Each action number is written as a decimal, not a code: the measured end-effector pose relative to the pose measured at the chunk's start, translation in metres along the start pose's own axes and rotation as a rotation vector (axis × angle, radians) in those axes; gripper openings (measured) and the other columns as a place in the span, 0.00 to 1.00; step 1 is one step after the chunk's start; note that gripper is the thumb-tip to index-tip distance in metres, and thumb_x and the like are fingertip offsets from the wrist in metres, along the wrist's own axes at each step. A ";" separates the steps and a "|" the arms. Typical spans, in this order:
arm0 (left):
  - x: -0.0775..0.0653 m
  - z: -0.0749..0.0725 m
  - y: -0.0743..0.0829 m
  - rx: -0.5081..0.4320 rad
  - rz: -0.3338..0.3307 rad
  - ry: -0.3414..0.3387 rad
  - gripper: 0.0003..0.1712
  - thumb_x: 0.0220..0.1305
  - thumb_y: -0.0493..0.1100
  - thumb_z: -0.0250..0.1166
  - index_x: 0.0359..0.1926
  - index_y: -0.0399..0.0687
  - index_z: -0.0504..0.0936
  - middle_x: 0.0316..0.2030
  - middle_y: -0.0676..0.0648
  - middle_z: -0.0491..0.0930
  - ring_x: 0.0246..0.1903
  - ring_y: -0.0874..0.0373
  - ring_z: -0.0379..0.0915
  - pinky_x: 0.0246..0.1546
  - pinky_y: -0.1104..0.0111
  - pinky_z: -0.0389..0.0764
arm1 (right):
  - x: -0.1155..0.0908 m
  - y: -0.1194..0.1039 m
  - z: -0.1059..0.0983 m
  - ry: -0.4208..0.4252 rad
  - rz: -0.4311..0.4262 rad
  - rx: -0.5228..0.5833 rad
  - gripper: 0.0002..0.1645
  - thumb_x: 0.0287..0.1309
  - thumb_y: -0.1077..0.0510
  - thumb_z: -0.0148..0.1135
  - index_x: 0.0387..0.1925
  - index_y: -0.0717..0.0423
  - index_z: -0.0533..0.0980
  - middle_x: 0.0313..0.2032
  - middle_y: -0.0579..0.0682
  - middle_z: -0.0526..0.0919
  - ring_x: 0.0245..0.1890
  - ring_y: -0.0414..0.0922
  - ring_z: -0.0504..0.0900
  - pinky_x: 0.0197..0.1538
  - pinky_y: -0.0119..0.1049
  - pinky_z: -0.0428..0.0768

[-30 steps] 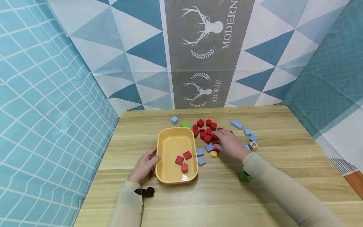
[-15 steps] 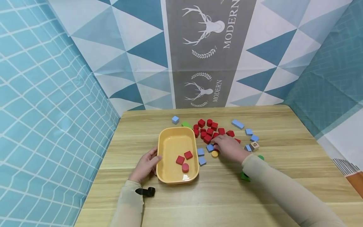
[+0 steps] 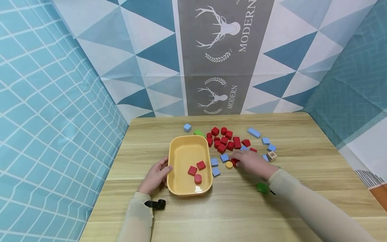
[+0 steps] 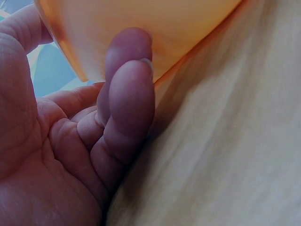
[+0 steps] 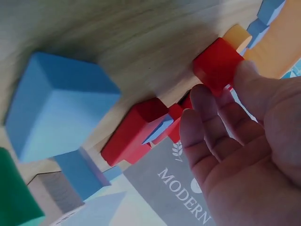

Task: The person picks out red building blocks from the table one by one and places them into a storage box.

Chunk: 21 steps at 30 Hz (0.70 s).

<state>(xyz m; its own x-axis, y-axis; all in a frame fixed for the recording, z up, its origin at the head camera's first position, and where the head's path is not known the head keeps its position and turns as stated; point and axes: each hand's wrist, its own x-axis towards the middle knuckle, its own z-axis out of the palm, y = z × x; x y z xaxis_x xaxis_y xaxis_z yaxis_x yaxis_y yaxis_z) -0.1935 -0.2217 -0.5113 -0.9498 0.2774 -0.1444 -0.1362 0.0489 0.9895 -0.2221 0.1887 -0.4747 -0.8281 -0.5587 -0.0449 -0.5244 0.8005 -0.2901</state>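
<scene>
A yellow plastic tray (image 3: 170,151) stands on the table, with two square red blocks (image 3: 201,165) and a round red block (image 3: 198,178) inside. My left hand (image 3: 155,176) grips its left side, thumb over the rim and fingers against the outer wall, as the left wrist view also shows. To the right of the tray, my right hand (image 3: 252,163) pinches a red block (image 5: 217,65) between thumb and fingertips, low over the table. Beside that block lies a small round yellow block (image 3: 229,165). Behind it spreads a cluster of red blocks (image 3: 224,140).
Blue blocks (image 3: 214,162) lie close to the tray's right wall. More blue blocks (image 3: 254,132) and a wooden letter block (image 3: 272,156) lie to the right. A green block (image 3: 262,188) sits by my right sleeve, and a light green one (image 3: 198,133) behind the tray.
My right hand has drawn back from the red cluster toward the table's front, uncovering several red blocks and a blue one. The left hand and the tray have stayed in place.
</scene>
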 end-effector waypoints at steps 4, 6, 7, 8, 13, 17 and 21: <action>0.003 -0.001 -0.008 -0.014 0.005 0.014 0.35 0.73 0.40 0.58 0.75 0.42 0.56 0.66 0.37 0.65 0.24 0.50 0.77 0.15 0.69 0.78 | -0.004 0.000 0.001 -0.014 0.014 -0.024 0.29 0.59 0.59 0.70 0.62 0.48 0.76 0.58 0.47 0.78 0.57 0.47 0.72 0.59 0.53 0.75; 0.003 -0.001 -0.009 -0.014 0.010 0.020 0.35 0.72 0.41 0.59 0.75 0.43 0.57 0.66 0.38 0.66 0.24 0.50 0.77 0.15 0.69 0.78 | -0.003 -0.003 0.000 0.012 0.027 -0.039 0.29 0.57 0.57 0.72 0.62 0.48 0.76 0.55 0.47 0.79 0.55 0.46 0.74 0.58 0.52 0.76; 0.003 -0.001 -0.010 -0.013 0.016 0.021 0.35 0.72 0.41 0.59 0.75 0.43 0.57 0.65 0.37 0.67 0.25 0.49 0.77 0.15 0.70 0.78 | -0.002 -0.007 -0.002 0.034 0.036 -0.041 0.30 0.57 0.56 0.72 0.62 0.49 0.76 0.55 0.47 0.79 0.54 0.46 0.74 0.57 0.52 0.77; 0.003 -0.002 -0.010 -0.011 0.020 0.024 0.35 0.72 0.41 0.59 0.75 0.43 0.57 0.65 0.37 0.67 0.25 0.49 0.78 0.14 0.70 0.78 | 0.000 -0.012 -0.004 0.058 0.044 -0.036 0.31 0.57 0.55 0.72 0.62 0.50 0.75 0.55 0.48 0.79 0.54 0.47 0.73 0.57 0.53 0.76; 0.002 -0.002 -0.010 0.002 0.031 0.035 0.35 0.71 0.41 0.59 0.74 0.43 0.58 0.64 0.38 0.68 0.26 0.48 0.78 0.14 0.70 0.78 | 0.016 -0.056 -0.022 0.197 0.013 -0.013 0.33 0.57 0.52 0.71 0.64 0.50 0.73 0.55 0.49 0.79 0.55 0.48 0.72 0.57 0.52 0.77; 0.002 -0.002 -0.011 0.003 0.029 0.041 0.35 0.70 0.41 0.59 0.74 0.43 0.59 0.64 0.38 0.68 0.24 0.50 0.77 0.13 0.70 0.78 | 0.030 -0.096 -0.022 0.217 -0.173 -0.016 0.30 0.61 0.49 0.68 0.63 0.53 0.75 0.52 0.47 0.81 0.50 0.43 0.74 0.55 0.43 0.79; 0.003 -0.001 -0.011 0.000 0.030 0.033 0.35 0.70 0.41 0.60 0.74 0.42 0.58 0.64 0.37 0.68 0.20 0.53 0.75 0.13 0.70 0.77 | 0.040 -0.119 -0.007 0.062 -0.235 -0.049 0.27 0.62 0.48 0.67 0.61 0.50 0.76 0.52 0.44 0.82 0.51 0.44 0.72 0.58 0.44 0.74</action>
<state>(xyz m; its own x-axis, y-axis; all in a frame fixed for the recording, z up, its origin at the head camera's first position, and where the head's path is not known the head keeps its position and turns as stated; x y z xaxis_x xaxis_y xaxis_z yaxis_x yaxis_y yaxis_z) -0.1951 -0.2221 -0.5224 -0.9623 0.2468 -0.1140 -0.1071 0.0414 0.9934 -0.1945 0.0723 -0.4354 -0.6923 -0.7174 0.0777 -0.7115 0.6608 -0.2390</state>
